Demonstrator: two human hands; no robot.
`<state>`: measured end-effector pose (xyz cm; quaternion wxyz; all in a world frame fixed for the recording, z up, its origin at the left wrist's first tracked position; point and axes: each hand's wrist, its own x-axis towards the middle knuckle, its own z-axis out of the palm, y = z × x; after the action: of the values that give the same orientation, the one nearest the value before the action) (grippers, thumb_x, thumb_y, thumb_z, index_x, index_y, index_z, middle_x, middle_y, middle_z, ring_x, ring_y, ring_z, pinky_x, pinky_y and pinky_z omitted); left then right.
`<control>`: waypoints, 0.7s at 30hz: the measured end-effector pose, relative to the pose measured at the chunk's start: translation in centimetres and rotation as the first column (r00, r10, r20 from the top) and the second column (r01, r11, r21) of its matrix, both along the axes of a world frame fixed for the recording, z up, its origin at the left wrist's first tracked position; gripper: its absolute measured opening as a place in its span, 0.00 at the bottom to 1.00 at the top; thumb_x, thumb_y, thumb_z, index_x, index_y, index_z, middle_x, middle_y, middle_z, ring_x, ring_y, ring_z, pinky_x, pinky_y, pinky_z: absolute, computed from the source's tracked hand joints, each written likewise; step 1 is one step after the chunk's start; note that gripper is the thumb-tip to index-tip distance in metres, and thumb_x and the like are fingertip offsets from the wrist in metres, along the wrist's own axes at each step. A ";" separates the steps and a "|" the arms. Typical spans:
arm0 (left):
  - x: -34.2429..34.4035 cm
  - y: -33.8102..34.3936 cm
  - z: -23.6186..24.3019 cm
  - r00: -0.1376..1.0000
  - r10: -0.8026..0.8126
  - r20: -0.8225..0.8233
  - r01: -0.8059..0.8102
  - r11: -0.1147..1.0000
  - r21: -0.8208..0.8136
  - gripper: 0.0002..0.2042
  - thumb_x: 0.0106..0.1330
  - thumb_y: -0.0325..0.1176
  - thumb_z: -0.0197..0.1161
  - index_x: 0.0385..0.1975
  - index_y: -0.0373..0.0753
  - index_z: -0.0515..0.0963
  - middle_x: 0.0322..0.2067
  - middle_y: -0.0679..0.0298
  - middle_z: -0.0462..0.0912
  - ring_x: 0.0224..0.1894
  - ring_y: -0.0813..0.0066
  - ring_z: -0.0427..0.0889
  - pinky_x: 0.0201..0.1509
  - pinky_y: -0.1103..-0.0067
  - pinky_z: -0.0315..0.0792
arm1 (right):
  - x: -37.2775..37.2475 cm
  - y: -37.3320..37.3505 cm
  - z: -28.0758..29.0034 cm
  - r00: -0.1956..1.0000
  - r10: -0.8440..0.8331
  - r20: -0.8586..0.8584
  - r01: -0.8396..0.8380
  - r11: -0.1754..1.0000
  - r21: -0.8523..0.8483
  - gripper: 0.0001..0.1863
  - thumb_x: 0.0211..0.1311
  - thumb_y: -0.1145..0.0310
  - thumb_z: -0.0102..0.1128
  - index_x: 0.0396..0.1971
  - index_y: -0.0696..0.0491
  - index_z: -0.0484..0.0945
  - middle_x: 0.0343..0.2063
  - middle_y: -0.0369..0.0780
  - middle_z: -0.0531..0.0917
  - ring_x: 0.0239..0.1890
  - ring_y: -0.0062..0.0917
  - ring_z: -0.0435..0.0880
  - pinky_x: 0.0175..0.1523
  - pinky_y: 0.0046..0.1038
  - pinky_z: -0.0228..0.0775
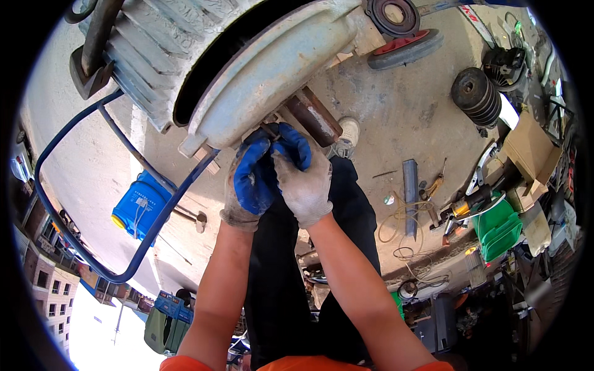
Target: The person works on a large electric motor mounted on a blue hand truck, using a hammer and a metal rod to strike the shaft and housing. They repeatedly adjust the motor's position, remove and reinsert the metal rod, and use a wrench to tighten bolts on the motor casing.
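Observation:
My left hand (249, 185) and my right hand (304, 179) wear pale knit gloves with blue coating. They meet in front of me, fingers curled in and nearly touching. A small dark rod-like piece (270, 130) shows at the fingertips of the left hand; its kind cannot be made out. What the right fingers pinch is hidden by the gloves. Just beyond both hands is the lower edge of a large grey, worn metal end cover (266, 71), beside a finned metal housing (158, 52). A rusty metal cylinder (314, 116) juts out below the cover, right of my hands.
A bent blue tubular handle (46, 167) arches at left around a blue jug (142, 204). On the right lie a grey metal channel (410, 198), thin cable (396, 229), a stack of dark discs (475, 96), a cardboard box (531, 151) and a green container (497, 229). A wheel (405, 49) stands at the top.

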<state>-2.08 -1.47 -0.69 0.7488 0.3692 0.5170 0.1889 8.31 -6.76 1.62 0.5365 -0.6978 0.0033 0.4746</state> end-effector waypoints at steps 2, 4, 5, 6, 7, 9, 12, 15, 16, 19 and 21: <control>-0.7 0.3 0.3 0.915 0.377 0.146 -0.246 0.806 -0.539 0.14 0.66 0.30 0.54 0.50 0.34 0.72 0.51 0.56 0.75 0.53 0.68 0.75 0.55 0.73 0.70 | -0.1 0.3 0.2 0.974 -0.130 -0.184 0.130 0.991 -0.010 0.17 0.56 0.82 0.56 0.48 0.61 0.74 0.38 0.40 0.81 0.36 0.19 0.80 0.42 0.20 0.73; -1.0 0.0 -1.3 0.999 -0.022 -0.030 0.018 0.994 -0.111 0.14 0.66 0.31 0.50 0.49 0.36 0.72 0.45 0.58 0.78 0.48 0.68 0.76 0.52 0.75 0.72 | -0.1 1.0 0.4 0.933 -0.223 -0.281 0.231 0.973 -0.004 0.17 0.57 0.82 0.55 0.48 0.62 0.74 0.37 0.41 0.81 0.35 0.20 0.81 0.42 0.20 0.74; -1.3 0.3 -1.9 0.956 0.266 0.127 -0.189 0.883 -0.430 0.14 0.67 0.34 0.48 0.49 0.37 0.73 0.43 0.60 0.79 0.46 0.68 0.77 0.51 0.76 0.73 | -0.1 1.1 0.6 0.919 -0.258 -0.298 0.273 0.962 0.009 0.16 0.58 0.83 0.54 0.48 0.63 0.73 0.37 0.40 0.81 0.35 0.19 0.80 0.41 0.19 0.74; -0.7 0.9 -1.7 0.807 0.581 0.106 -0.346 0.611 -0.712 0.14 0.68 0.36 0.47 0.49 0.39 0.73 0.40 0.62 0.79 0.44 0.68 0.78 0.49 0.77 0.74 | -0.8 0.6 0.0 0.975 -0.189 -0.114 0.197 0.979 0.056 0.15 0.58 0.83 0.53 0.47 0.64 0.73 0.36 0.40 0.81 0.35 0.20 0.81 0.41 0.20 0.75; -1.5 1.0 -3.6 0.678 0.733 0.048 -0.415 0.436 -0.798 0.21 0.61 0.30 0.59 0.55 0.37 0.68 0.51 0.58 0.76 0.52 0.67 0.76 0.57 0.72 0.71 | -0.9 0.3 -0.1 0.987 -0.131 -0.093 0.135 0.990 0.042 0.14 0.58 0.79 0.55 0.45 0.61 0.75 0.35 0.40 0.82 0.35 0.22 0.81 0.42 0.24 0.74; -4.0 -0.7 -9.4 0.982 0.086 0.168 -0.050 0.977 -0.207 0.23 0.60 0.29 0.60 0.57 0.37 0.66 0.53 0.59 0.75 0.54 0.65 0.75 0.59 0.71 0.70 | -1.2 -0.4 -0.6 0.999 -0.010 -0.040 0.010 1.000 0.008 0.11 0.58 0.71 0.59 0.41 0.56 0.80 0.34 0.39 0.84 0.36 0.27 0.83 0.43 0.30 0.74; -1.0 0.7 -8.8 0.777 0.468 0.420 -0.216 0.826 -0.521 0.24 0.66 0.42 0.54 0.60 0.41 0.64 0.57 0.58 0.71 0.57 0.60 0.72 0.62 0.65 0.67 | -0.9 -0.4 -0.1 0.986 0.094 0.140 -0.087 0.995 -0.056 0.12 0.58 0.73 0.58 0.42 0.59 0.78 0.39 0.42 0.83 0.40 0.27 0.82 0.46 0.29 0.73; 0.2 1.8 -8.0 0.481 0.779 0.401 -0.183 0.537 -0.824 0.25 0.69 0.52 0.46 0.59 0.43 0.66 0.56 0.56 0.72 0.57 0.56 0.72 0.61 0.61 0.68 | -0.6 -1.0 0.1 0.915 0.263 0.307 -0.265 0.964 -0.034 0.14 0.57 0.74 0.57 0.44 0.60 0.78 0.43 0.44 0.81 0.45 0.30 0.80 0.51 0.30 0.70; 0.3 1.8 -8.1 0.572 0.760 0.309 -0.254 0.523 -0.814 0.24 0.69 0.51 0.46 0.59 0.43 0.66 0.55 0.56 0.73 0.56 0.56 0.72 0.60 0.61 0.69 | -0.1 -1.4 0.0 0.660 0.502 0.559 -0.475 0.855 -0.207 0.15 0.55 0.74 0.58 0.44 0.58 0.79 0.44 0.44 0.82 0.46 0.33 0.80 0.53 0.33 0.69; 0.4 1.6 -8.2 0.689 0.722 0.064 -0.369 0.425 -0.827 0.22 0.69 0.49 0.48 0.57 0.43 0.68 0.52 0.57 0.75 0.54 0.56 0.75 0.58 0.63 0.71 | 0.6 -1.3 -0.2 0.387 0.610 0.691 -0.510 0.766 -0.390 0.15 0.51 0.73 0.59 0.41 0.55 0.81 0.43 0.43 0.82 0.46 0.37 0.80 0.55 0.37 0.68; 0.4 1.6 -8.3 0.701 0.711 0.057 -0.369 0.430 -0.824 0.22 0.69 0.48 0.48 0.57 0.43 0.68 0.52 0.57 0.75 0.54 0.57 0.75 0.58 0.63 0.71 | 0.9 -1.1 -0.4 0.293 0.660 0.692 -0.536 0.713 -0.453 0.16 0.53 0.74 0.60 0.44 0.57 0.78 0.45 0.43 0.81 0.48 0.35 0.79 0.56 0.36 0.67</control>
<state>-1.69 0.18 -8.94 0.8127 -0.2201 0.4730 0.2593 9.18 -7.81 1.19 0.2076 -0.8160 -0.4744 0.2570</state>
